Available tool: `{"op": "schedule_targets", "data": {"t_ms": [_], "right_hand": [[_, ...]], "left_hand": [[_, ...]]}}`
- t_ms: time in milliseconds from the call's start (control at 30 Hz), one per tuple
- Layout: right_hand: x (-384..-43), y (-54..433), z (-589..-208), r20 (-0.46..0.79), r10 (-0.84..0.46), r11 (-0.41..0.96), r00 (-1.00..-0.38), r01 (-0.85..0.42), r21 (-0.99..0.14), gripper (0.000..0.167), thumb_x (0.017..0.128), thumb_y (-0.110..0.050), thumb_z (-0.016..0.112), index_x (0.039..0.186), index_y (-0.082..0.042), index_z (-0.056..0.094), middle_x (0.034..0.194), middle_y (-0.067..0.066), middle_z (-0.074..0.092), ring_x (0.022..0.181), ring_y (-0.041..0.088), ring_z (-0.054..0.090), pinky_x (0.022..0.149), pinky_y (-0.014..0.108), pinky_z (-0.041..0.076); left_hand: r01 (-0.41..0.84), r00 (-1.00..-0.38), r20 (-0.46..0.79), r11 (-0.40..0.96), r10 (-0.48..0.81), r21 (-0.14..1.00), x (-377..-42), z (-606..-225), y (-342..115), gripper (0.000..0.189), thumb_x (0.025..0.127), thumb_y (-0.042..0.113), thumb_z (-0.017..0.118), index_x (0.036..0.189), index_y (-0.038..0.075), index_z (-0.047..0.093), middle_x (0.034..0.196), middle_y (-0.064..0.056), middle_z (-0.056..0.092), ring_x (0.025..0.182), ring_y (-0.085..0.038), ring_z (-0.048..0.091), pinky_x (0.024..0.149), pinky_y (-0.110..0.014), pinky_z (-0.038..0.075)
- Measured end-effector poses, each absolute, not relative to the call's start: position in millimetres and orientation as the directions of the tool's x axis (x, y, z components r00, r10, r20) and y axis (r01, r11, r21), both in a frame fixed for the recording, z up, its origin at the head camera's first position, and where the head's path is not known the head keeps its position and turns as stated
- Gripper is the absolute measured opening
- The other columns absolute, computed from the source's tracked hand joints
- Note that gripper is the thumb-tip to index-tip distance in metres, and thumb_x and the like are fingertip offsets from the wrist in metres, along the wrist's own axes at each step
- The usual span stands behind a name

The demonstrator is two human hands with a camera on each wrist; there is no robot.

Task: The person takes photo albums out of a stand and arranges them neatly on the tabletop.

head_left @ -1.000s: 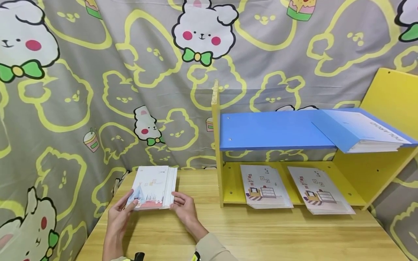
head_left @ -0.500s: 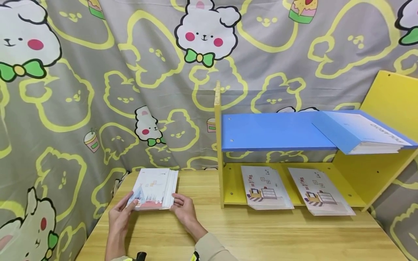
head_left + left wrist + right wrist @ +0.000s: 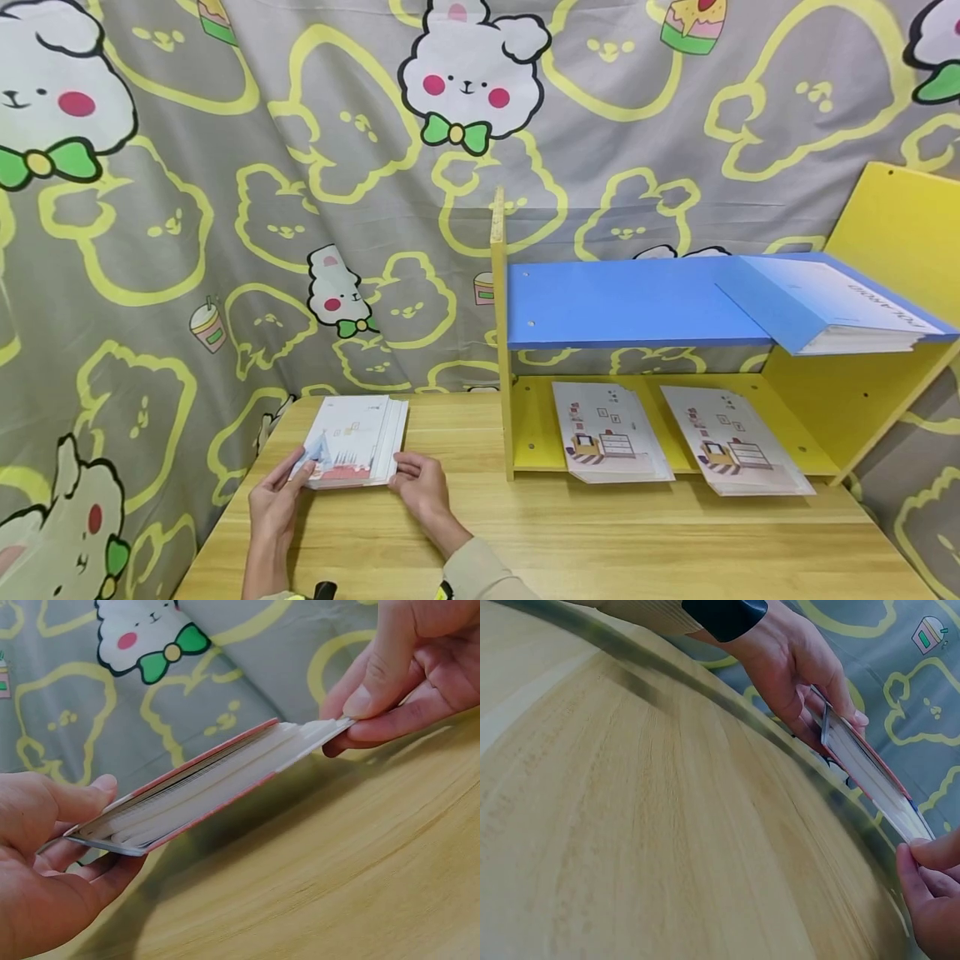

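Both hands hold a thin hardcover photo album [image 3: 347, 442] over the left part of the table, its pale cover printed with a blue tent and a red rug. My left hand [image 3: 276, 506] grips the lower left corner, thumb on the cover and fingers underneath. At the right edge, my right hand [image 3: 424, 493] pinches the lower corner between thumb and fingers. In the left wrist view the album [image 3: 202, 787] is tilted above the wood, with its page edges showing between red-edged covers. The right wrist view shows the album [image 3: 870, 776] edge-on between the hands.
To the right stands a yellow shelf unit [image 3: 502, 350] with a blue shelf board [image 3: 630, 300]. A blue binder-like album [image 3: 832, 304] lies on that board. Two similar pale albums, a left one [image 3: 611, 433] and a right one [image 3: 735, 442], jut over the lower shelf's front edge.
The album's far edge has dropped slightly toward the table, so its cover looks shorter. Both hands keep their hold in nearly the same place.
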State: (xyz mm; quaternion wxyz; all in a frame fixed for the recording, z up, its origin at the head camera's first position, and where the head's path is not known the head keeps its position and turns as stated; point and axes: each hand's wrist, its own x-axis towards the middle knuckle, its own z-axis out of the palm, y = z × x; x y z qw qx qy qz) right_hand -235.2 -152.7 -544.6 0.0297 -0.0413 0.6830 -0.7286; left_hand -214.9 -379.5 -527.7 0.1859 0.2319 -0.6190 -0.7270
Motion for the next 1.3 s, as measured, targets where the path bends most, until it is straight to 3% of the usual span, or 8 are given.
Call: {"op": "schedule_targets", "data": {"t_ms": [167, 267, 333, 500, 567, 767, 967, 1300], "right_hand": [[-236.0, -147.8, -546.5, 0.017, -0.079, -0.005, -0.997, -0.017, -1.000, 0.035, 0.081, 0.005, 0.073, 0.114, -0.004, 0.077, 0.105, 0.004, 0.076, 0.099, 0.018, 0.071, 0.082, 0.027, 0.058], [-238.5, -145.0, -546.2, 0.022, -0.068, 0.010, -0.997, -0.022, -1.000, 0.034, 0.081, 0.004, 0.074, 0.113, -0.005, 0.078, 0.103, 0.003, 0.076, 0.098, 0.018, 0.071, 0.082, 0.027, 0.058], [-240.0, -144.4, -545.1, 0.031, -0.069, 0.009, -0.997, -0.031, -0.999, 0.033, 0.080, 0.004, 0.074, 0.112, -0.004, 0.078, 0.102, 0.004, 0.076, 0.097, 0.017, 0.071, 0.081, 0.026, 0.058], [-241.7, -146.5, -543.5, 0.032, -0.062, 0.028, -0.998, -0.034, -0.999, 0.031, 0.080, 0.004, 0.075, 0.110, -0.004, 0.079, 0.100, 0.003, 0.076, 0.094, 0.013, 0.071, 0.080, 0.026, 0.058], [-241.7, -147.5, -542.9, 0.026, -0.055, 0.050, -0.998, -0.029, -0.998, 0.030, 0.080, 0.003, 0.075, 0.108, -0.005, 0.079, 0.099, 0.002, 0.076, 0.094, 0.013, 0.071, 0.079, 0.027, 0.058], [-241.8, -148.9, -539.1, 0.005, -0.040, 0.104, -0.999, -0.009, -0.994, 0.029, 0.081, 0.006, 0.074, 0.107, -0.004, 0.079, 0.099, 0.003, 0.076, 0.092, 0.012, 0.071, 0.079, 0.027, 0.059], [-243.3, -148.9, -535.9, -0.005, -0.066, 0.092, -0.998, -0.001, -0.996, 0.032, 0.080, 0.011, 0.072, 0.110, 0.000, 0.077, 0.100, 0.006, 0.076, 0.093, 0.016, 0.072, 0.080, 0.026, 0.060], [-241.3, -148.9, -535.8, -0.055, -0.146, -0.004, -0.988, 0.057, -0.998, 0.042, 0.078, 0.020, 0.064, 0.118, 0.009, 0.070, 0.107, 0.013, 0.073, 0.100, 0.024, 0.072, 0.085, 0.029, 0.060]], "left_hand": [[-0.054, -0.838, -0.111, -0.122, -0.534, 0.991, -217.1, -530.3, -372.8, 0.060, 0.095, 0.011, 0.075, 0.146, -0.006, 0.049, 0.149, -0.009, 0.051, 0.102, 0.011, 0.059, 0.087, -0.009, 0.050], [-0.062, -0.850, -0.109, -0.109, -0.515, 0.992, -219.6, -531.2, -368.9, 0.058, 0.099, 0.011, 0.069, 0.149, -0.007, 0.045, 0.156, -0.019, 0.041, 0.101, 0.010, 0.058, 0.087, -0.009, 0.050], [-0.061, -0.849, -0.106, -0.104, -0.518, 0.993, -221.3, -531.2, -368.3, 0.057, 0.100, 0.011, 0.068, 0.149, -0.007, 0.045, 0.155, -0.018, 0.043, 0.101, 0.010, 0.059, 0.088, -0.010, 0.050], [-0.050, -0.841, -0.103, -0.113, -0.531, 0.992, -221.9, -532.4, -370.2, 0.057, 0.099, 0.012, 0.070, 0.148, -0.006, 0.048, 0.117, 0.017, 0.065, 0.099, 0.010, 0.060, 0.087, -0.011, 0.051], [-0.051, -0.838, -0.108, -0.120, -0.535, 0.991, -221.6, -532.8, -370.2, 0.058, 0.098, 0.012, 0.071, 0.148, -0.006, 0.048, 0.113, 0.018, 0.065, 0.098, 0.010, 0.060, 0.086, -0.011, 0.051], [-0.096, -0.861, -0.128, -0.089, -0.492, 0.991, -221.3, -530.8, -369.2, 0.063, 0.097, 0.008, 0.072, 0.152, -0.003, 0.043, 0.160, -0.016, 0.037, 0.109, 0.005, 0.054, 0.084, -0.007, 0.048], [-0.123, -0.865, -0.135, -0.057, -0.483, 0.991, -223.4, -531.7, -369.8, 0.060, 0.098, 0.002, 0.066, 0.154, -0.001, 0.042, 0.164, -0.016, 0.030, 0.145, -0.019, 0.035, 0.094, -0.007, 0.043], [-0.137, -0.842, -0.132, -0.031, -0.524, 0.990, -220.3, -537.8, -372.5, 0.060, 0.096, -0.001, 0.067, 0.151, -0.003, 0.043, 0.160, -0.018, 0.036, 0.151, -0.026, 0.024, 0.111, -0.019, 0.033]]}}
